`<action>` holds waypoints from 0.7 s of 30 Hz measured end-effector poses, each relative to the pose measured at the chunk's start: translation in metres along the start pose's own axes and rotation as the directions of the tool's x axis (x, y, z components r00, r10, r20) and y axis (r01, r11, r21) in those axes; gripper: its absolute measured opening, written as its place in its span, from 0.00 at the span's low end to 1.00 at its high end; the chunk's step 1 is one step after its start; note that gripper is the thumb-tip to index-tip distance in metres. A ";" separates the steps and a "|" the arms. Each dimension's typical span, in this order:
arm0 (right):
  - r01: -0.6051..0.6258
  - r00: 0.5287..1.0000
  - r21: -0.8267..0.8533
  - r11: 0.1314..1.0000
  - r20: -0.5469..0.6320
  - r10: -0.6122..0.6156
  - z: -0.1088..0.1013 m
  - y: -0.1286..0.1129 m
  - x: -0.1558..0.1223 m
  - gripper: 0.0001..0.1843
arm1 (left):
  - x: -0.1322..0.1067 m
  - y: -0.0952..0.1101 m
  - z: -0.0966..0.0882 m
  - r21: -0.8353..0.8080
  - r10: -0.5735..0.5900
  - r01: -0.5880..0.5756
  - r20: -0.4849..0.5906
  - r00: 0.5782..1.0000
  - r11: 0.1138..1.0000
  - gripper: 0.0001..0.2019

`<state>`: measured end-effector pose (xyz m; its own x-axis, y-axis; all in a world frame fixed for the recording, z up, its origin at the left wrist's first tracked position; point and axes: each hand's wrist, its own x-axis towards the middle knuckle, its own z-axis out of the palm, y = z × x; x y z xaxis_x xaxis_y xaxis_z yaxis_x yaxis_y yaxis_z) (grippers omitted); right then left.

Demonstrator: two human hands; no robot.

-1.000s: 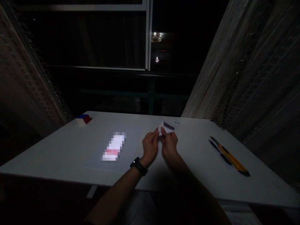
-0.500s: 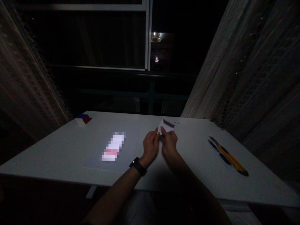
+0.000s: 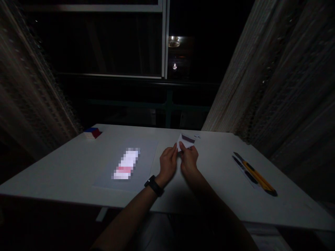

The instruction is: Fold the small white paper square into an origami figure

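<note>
One folded white paper (image 3: 186,142), grasped by left hand (image 3: 167,163) and right hand (image 3: 188,160); both sets of fingers (image 3: 171,151) closed on its near side, rest of it sticking out just beyond them, over the bench (image 3: 214,164). White sheet (image 3: 148,157) left of fingers, yellow utility knife (image 3: 255,172) and slim black tool (image 3: 250,176) well to their right.

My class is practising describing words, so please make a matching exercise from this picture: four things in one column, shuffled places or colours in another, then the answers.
1. folded paper
2. watch
3. block
4. cutter

A. near the far left corner of the table
B. yellow and black
C. held in the right hand
D. strapped on the left arm

Pairs: 1-C; 2-D; 3-A; 4-B
</note>
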<state>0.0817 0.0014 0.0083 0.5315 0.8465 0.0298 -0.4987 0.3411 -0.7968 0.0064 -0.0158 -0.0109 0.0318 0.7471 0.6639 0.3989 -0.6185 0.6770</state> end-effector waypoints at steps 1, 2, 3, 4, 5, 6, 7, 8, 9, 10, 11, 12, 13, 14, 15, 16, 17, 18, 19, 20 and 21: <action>0.003 1.000 -0.001 1.000 0.003 -0.003 0.000 0.000 0.000 0.18 | 0.000 0.001 0.000 -0.030 -0.019 0.019 -0.003 1.000 0.999 0.17; 0.007 1.000 -0.005 1.000 0.007 -0.007 0.000 0.000 0.001 0.18 | 0.001 0.002 0.000 -0.071 -0.048 0.048 -0.010 0.999 0.996 0.17; 0.011 1.000 -0.008 1.000 0.015 -0.011 0.000 -0.001 0.001 0.18 | 0.001 0.003 -0.001 -0.123 -0.091 0.088 -0.018 0.996 0.989 0.17; 0.015 1.000 -0.013 1.000 0.024 -0.014 -0.001 -0.002 0.001 0.18 | 0.002 0.004 -0.001 -0.183 -0.144 0.138 -0.023 0.989 0.973 0.17; 0.020 0.999 -0.021 1.000 0.033 -0.019 -0.001 -0.003 0.002 0.18 | 0.003 0.004 -0.001 -0.243 -0.207 0.195 -0.025 0.978 0.950 0.17; 0.025 0.999 -0.033 0.999 0.042 -0.024 -0.002 -0.004 0.002 0.18 | 0.004 0.003 -0.002 -0.299 -0.270 0.254 -0.014 0.963 0.920 0.18; 0.028 0.998 -0.050 0.998 0.050 -0.026 -0.002 -0.005 0.002 0.17 | 0.005 0.002 -0.002 -0.346 -0.327 0.310 0.010 0.945 0.885 0.18; 0.028 0.998 -0.071 0.997 0.057 -0.024 -0.004 -0.005 0.003 0.17 | 0.007 0.001 -0.002 -0.378 -0.365 0.354 0.044 0.930 0.856 0.18; 0.021 0.998 -0.094 0.995 0.065 -0.015 -0.005 -0.006 0.003 0.17 | 0.008 -0.001 -0.002 -0.391 -0.393 0.393 0.084 0.916 0.832 0.19; 0.010 0.997 -0.117 0.993 0.075 -0.001 -0.006 -0.006 0.004 0.16 | 0.009 -0.002 -0.002 -0.407 -0.414 0.423 0.115 0.903 0.810 0.20; -0.001 0.996 -0.138 0.990 0.086 0.013 -0.008 -0.006 0.006 0.16 | 0.010 -0.004 -0.002 -0.433 -0.425 0.443 0.143 0.894 0.785 0.20; -0.010 0.995 -0.154 0.988 0.094 0.025 -0.010 -0.006 0.007 0.16 | 0.010 -0.005 -0.002 -0.457 -0.436 0.467 0.179 0.882 0.757 0.20; -0.018 0.994 -0.167 0.986 0.103 0.035 -0.012 -0.005 0.008 0.16 | 0.011 -0.006 -0.001 -0.481 -0.446 0.495 0.222 0.867 0.723 0.19; -0.019 0.994 -0.179 0.984 0.104 0.038 -0.013 -0.005 0.010 0.16 | 0.011 -0.007 -0.001 -0.498 -0.456 0.532 0.275 0.846 0.685 0.19; -0.019 0.994 -0.190 0.982 0.103 0.039 -0.015 -0.005 0.012 0.16 | 0.011 -0.008 -0.001 -0.503 -0.468 0.574 0.334 0.818 0.646 0.18; -0.026 0.992 -0.203 0.979 0.114 0.050 -0.017 -0.006 0.013 0.17 | 0.011 -0.009 -0.001 -0.496 -0.476 0.618 0.394 0.786 0.610 0.19; -0.047 0.989 -0.216 0.975 0.127 0.076 -0.018 -0.006 0.015 0.17 | 0.010 -0.009 -0.001 -0.482 -0.478 0.655 0.448 0.755 0.582 0.19; -0.077 0.983 -0.226 0.971 0.143 0.111 -0.020 -0.007 0.016 0.17 | 0.010 -0.010 -0.002 -0.465 -0.476 0.682 0.492 0.729 0.565 0.20; -0.112 0.974 -0.234 0.966 0.165 0.153 -0.021 -0.008 0.017 0.17 | 0.010 -0.011 -0.002 -0.448 -0.468 0.698 0.524 0.711 0.559 0.20; -0.146 0.963 -0.239 0.960 0.187 0.193 -0.022 -0.009 0.018 0.17 | 0.010 -0.011 -0.003 -0.435 -0.458 0.705 0.547 0.701 0.559 0.20; -0.173 0.952 -0.242 0.955 0.207 0.225 -0.024 -0.010 0.019 0.17 | 0.010 -0.011 -0.003 -0.425 -0.450 0.708 0.561 0.695 0.564 0.21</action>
<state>0.1133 0.0047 0.0024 0.2518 0.9674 -0.0261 -0.4027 0.0802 -0.9118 -0.0005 -0.0025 -0.0105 0.3572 0.9338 -0.0214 -0.1416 0.0768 0.9869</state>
